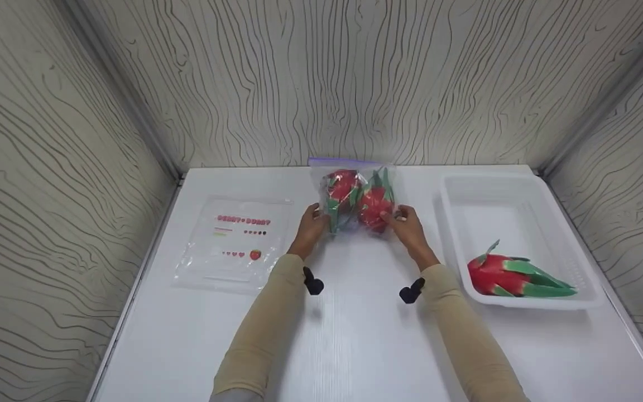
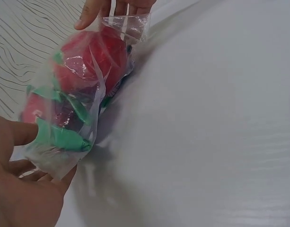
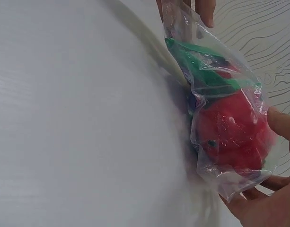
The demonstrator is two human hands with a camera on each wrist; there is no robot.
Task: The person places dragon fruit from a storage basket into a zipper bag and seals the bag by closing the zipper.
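Note:
A clear zip bag [image 1: 352, 165] with a purple zip strip stands near the back edge of the table. Inside lie two red dragon fruits [image 1: 374, 206] with green leaf tips, side by side. My left hand [image 1: 311, 229] grips the bag's lower left corner, thumb in front and fingers behind, as the left wrist view shows [image 2: 26, 175]. At the opposite lower corner my right hand [image 1: 408, 231] holds the bag between thumb and fingers, seen also in the right wrist view. The bag's underside is hidden in the head view.
A flat clear bag [image 1: 238, 271] with red print lies on the white table [image 1: 349, 335] at left. To the right stands a white plastic basket [image 1: 494, 206] with one dragon fruit [image 1: 500, 273] in it. Patterned walls enclose the table's back and sides.

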